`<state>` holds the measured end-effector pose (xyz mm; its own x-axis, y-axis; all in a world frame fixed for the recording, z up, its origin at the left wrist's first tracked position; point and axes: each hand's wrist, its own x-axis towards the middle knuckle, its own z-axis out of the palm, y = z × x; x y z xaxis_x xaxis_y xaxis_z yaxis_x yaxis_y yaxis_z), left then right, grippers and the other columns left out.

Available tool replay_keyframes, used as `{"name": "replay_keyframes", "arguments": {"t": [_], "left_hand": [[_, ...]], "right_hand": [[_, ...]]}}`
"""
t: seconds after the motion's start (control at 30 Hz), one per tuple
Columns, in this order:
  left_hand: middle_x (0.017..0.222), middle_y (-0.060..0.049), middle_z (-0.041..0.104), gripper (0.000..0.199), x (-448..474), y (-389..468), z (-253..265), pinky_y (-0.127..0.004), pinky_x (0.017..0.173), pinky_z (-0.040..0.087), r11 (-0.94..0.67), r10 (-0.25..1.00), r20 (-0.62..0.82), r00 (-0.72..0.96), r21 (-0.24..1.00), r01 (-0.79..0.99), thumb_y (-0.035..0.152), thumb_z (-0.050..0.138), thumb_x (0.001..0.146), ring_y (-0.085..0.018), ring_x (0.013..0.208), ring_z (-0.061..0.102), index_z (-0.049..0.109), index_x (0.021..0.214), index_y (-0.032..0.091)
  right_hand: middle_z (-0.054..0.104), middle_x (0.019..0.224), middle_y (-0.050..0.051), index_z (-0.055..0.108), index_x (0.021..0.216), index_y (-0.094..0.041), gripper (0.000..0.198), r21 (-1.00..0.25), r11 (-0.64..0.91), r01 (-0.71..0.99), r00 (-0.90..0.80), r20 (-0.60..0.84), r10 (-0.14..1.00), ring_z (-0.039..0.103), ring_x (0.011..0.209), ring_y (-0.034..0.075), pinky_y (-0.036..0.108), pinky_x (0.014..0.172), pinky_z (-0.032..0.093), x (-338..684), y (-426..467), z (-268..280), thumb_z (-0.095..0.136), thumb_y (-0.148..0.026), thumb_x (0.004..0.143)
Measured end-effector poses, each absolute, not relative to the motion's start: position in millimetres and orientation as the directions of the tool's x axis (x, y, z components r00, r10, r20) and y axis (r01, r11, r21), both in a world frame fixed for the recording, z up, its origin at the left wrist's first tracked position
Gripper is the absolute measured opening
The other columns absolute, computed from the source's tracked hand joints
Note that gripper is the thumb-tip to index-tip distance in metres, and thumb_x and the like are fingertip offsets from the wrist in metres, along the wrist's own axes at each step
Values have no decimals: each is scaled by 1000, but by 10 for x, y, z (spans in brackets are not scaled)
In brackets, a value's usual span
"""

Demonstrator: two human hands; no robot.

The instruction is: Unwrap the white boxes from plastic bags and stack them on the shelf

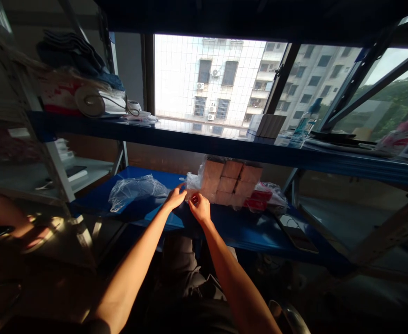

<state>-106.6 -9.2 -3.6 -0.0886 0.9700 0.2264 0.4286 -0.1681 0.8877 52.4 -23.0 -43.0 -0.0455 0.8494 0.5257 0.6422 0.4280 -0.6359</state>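
Both of my hands are close together over the blue shelf [224,227]. My left hand [176,198] is closed at the fingertips on the edge of a small clear plastic bag [191,182]. Just right of it, my right hand [201,209] pinches a small red object [194,198], whose kind I cannot make out. Behind my hands stands a stack of light brown boxes [229,182] wrapped in clear plastic. Red packets [257,199] in clear wrap lie to its right. A crumpled clear plastic bag [137,190] rests left of my left hand.
An upper blue shelf [190,140] runs in front of the window, carrying a grey box [270,126] and a blue-tinted bottle [303,127]. A flat dark device [298,235] lies at right. Metal rack posts stand on both sides. Another person's leg [10,220] is at left.
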Motion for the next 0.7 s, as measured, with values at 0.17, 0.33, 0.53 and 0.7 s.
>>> {"name": "replay_keyframes", "arguments": {"t": [0.17, 0.33, 0.53, 0.7], "left_hand": [[115, -15, 79, 24, -1757, -272, -85, -36, 102, 50, -73, 946, 257, -200, 766, 638, 28, 58, 97, -28, 113, 71, 75, 110, 19], [125, -17, 75, 26, -2366, -514, -233, -40, 115, 42, 10, 929, 282, -238, 625, 780, 24, 61, 92, -30, 127, 63, 74, 113, 16], [128, -18, 73, 30, -2657, -743, -337, -46, 123, 37, -89, 945, 312, -101, 541, 836, 26, 66, 87, -33, 129, 61, 77, 113, 17], [121, -14, 75, 32, -2585, -939, -237, -43, 119, 42, -298, 938, 300, 173, 445, 844, 34, 62, 93, -32, 123, 64, 76, 120, 24]], "right_hand": [[80, 101, 7, 73, 108, -21, 19, -530, 557, 639, -358, 435, 826, 75, 93, 22, 30, 85, 55, 117, -141, -285, 64, -22, 92], [78, 123, 8, 79, 104, -24, 26, -528, 611, 590, -491, 366, 791, 71, 119, 26, 30, 101, 52, -511, 59, -150, 77, -15, 79], [81, 108, 11, 79, 89, -22, 13, -531, 571, 626, -463, 337, 820, 72, 112, 30, 34, 98, 54, -736, 58, -123, 80, -16, 77], [80, 93, 11, 74, 85, -21, 16, -601, 486, 635, -352, 336, 874, 74, 96, 27, 32, 86, 55, -549, -15, -60, 73, -35, 92]]}}
